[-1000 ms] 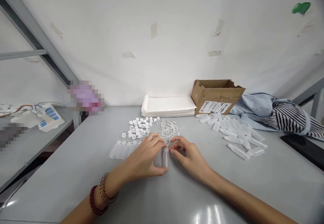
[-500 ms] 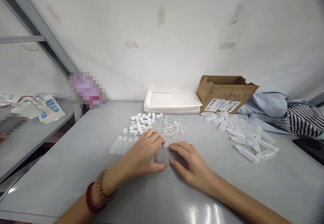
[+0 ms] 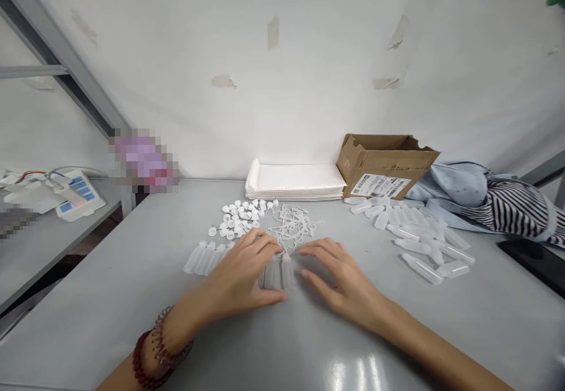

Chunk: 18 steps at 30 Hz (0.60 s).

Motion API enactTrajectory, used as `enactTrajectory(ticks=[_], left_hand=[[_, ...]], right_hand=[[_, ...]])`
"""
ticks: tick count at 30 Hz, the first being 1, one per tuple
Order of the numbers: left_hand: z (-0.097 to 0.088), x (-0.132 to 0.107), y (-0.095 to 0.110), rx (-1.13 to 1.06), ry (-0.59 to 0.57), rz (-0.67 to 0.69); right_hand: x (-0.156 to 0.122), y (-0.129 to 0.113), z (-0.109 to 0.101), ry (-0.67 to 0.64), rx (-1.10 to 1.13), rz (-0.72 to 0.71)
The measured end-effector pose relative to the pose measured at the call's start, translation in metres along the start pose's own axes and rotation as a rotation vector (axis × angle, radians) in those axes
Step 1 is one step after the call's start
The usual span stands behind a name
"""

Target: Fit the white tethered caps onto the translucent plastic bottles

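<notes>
My left hand (image 3: 242, 270) arches over a row of small clear plastic bottles lying on the table, its thumb below their bases and its fingers near their necks. It is open; whether it touches them I cannot tell. One bottle (image 3: 287, 272) lies slightly apart at the right end of the row, its neck away from me. Just right of it is my right hand (image 3: 339, 273), open and empty, thumb and fingers spread. More bottles of the row (image 3: 205, 258) show left of my left hand; the middle ones are hidden beneath it.
Beyond my hands lie white caps (image 3: 241, 217) and a heap of thin white tubes or strings (image 3: 293, 223). Loose bottles (image 3: 421, 244) are at right. Against the wall stand a stack of white padded envelopes (image 3: 300, 182) and a cardboard box (image 3: 388, 164). Cloth (image 3: 459, 188) and a phone-like black object (image 3: 534, 261) lie far right.
My right hand has drawn slightly away from the end bottle, and a small gap now shows between that bottle and the others. The view has shifted a little to the right.
</notes>
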<state>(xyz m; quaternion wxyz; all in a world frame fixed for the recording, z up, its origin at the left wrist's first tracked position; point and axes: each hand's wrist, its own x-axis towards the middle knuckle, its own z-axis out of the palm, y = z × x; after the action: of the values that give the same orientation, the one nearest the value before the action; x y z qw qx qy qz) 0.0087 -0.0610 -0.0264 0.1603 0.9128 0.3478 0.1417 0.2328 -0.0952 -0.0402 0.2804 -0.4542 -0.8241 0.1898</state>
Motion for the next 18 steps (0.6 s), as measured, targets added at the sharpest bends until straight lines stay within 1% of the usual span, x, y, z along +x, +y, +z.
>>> enactTrajectory(ticks=[2,3,4,6,8,9,10,12,15,18], left_hand=[[-0.004,0.000,-0.001,-0.045,0.035,-0.042],[-0.007,0.001,-0.001,-0.068,0.062,-0.070],[-0.009,0.002,-0.001,-0.086,0.093,-0.100],[-0.012,0.008,-0.001,-0.109,0.146,-0.165],[-0.015,0.016,0.001,-0.111,0.167,-0.194],[-0.016,0.020,0.004,-0.104,0.165,-0.185],[-0.016,0.024,0.006,-0.094,0.153,-0.162],[-0.014,0.030,0.013,-0.060,0.115,-0.096],[-0.005,0.033,0.025,0.020,0.048,-0.035],[0.008,0.034,0.035,0.112,0.029,-0.022]], right_hand=[[0.001,0.006,-0.024,0.049,-0.063,-0.005],[0.001,0.010,-0.038,0.051,-0.095,0.014],[0.000,0.014,-0.053,0.062,-0.128,0.053],[-0.003,0.022,-0.081,0.039,-0.177,0.184],[-0.009,0.030,-0.100,0.030,-0.214,0.294],[-0.011,0.034,-0.104,0.029,-0.230,0.326],[-0.013,0.037,-0.106,0.027,-0.242,0.342],[-0.015,0.039,-0.100,0.006,-0.249,0.322],[-0.012,0.036,-0.078,-0.069,-0.233,0.217],[-0.009,0.029,-0.050,-0.152,-0.238,0.137]])
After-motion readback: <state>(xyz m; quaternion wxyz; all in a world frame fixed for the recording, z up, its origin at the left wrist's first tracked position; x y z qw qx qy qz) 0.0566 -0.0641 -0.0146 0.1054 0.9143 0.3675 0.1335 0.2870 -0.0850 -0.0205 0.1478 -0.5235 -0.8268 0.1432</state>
